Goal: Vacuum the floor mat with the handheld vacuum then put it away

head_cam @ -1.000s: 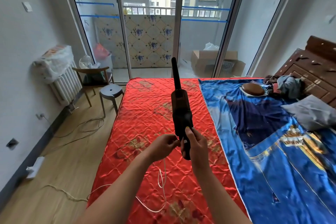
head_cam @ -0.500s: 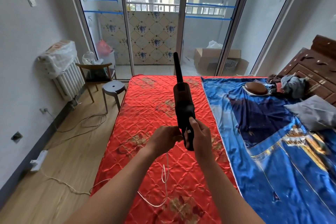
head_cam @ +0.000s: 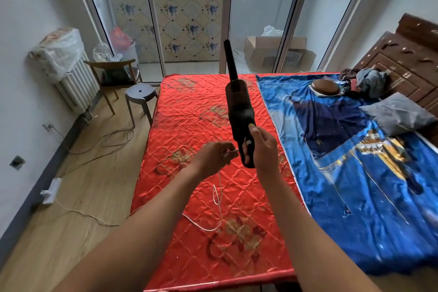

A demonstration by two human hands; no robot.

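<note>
– While those left fingertips [head_cam: 225, 152] are pinching the plug end of the white cable [head_cam: 220, 193] right beside the handle [head_cam: 246, 149], how far along is this, you reckon?

– Barely started imo. Looks like the charging-lead step. The plug tip sits just at the handle's side, and I can't tell if it's seated or out. No vacuuming is happening, the nozzle [head_cam: 231, 59] is up in the air, and putting it away is yet to come. Honestly I can't pick out a floor mat for sure either.

– And the grips?

– Left hand [head_cam: 211, 159]: thumb and forefinger nipped on the plug, other fingers loosely curled, forearm coming in from lower left. Right hand [head_cam: 263, 149]: fingers wrapped round the handle of the handheld vacuum [head_cam: 239, 111], thumb laid up along the body. It's held upright above the red quilted cover [head_cam: 189, 111], touching nothing, nozzle aimed towards the balcony doors [head_cam: 189, 19]. The cable drops onto the cover, then runs off to the floor towards the power strip [head_cam: 51, 189].
</note>
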